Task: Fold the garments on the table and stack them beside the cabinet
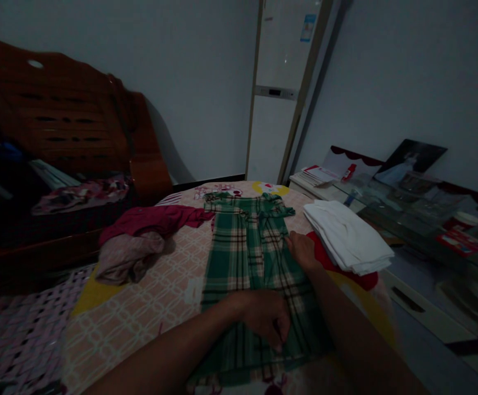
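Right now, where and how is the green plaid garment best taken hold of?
The green plaid garment is probably best pinched along its right side edge, by the right hand coming from the right: it lies spread flat, so a thin edge should lift more easily than the middle, and that hand is there.

From here the checked garment [228, 258] looks like thin, matt cloth, lightly creased, and the tablecloth [168, 299] under it seems smooth, dull fabric. The crumpled red clothing [150, 219] is matt cloth too, as is the folded white cloth [346, 233]. The carved bench [68, 118] is glossy wood; the tall white unit [274, 129] has a smooth, shiny front; the shelf [407, 213] is see-through glass.
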`<state>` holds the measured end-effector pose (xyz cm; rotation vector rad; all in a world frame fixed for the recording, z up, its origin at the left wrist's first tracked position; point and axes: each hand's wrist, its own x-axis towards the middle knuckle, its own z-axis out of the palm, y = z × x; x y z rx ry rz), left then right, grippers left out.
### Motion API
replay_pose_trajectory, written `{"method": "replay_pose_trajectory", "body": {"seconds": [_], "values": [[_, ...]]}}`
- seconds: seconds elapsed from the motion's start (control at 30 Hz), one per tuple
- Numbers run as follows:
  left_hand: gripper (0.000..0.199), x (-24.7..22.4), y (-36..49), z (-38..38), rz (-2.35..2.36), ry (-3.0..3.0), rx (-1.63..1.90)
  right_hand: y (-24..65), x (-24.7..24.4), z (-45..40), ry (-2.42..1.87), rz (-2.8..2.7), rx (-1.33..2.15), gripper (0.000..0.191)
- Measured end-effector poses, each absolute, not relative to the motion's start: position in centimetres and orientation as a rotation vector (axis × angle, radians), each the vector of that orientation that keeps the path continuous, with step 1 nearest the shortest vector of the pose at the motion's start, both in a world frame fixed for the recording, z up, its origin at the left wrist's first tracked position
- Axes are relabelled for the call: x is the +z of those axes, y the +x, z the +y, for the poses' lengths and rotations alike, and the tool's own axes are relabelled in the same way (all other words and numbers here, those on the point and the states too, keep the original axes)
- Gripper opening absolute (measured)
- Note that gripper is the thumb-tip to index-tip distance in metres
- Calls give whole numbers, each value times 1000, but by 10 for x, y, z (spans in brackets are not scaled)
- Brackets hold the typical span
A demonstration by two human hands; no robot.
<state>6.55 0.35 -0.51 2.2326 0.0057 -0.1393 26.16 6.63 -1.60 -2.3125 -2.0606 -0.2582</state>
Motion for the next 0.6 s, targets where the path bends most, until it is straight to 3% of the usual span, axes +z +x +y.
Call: {"method": "replay_pose_trajectory", "body": {"seconds": [0.4,0.6], "values": [[9,-3,69,1,67,2229,-230,264,-13,67,-2331,-1974,-284,26],[11,1,69,0,-21,2064,-311,248,-12,62,-1915,-2159,-276,25]]}}
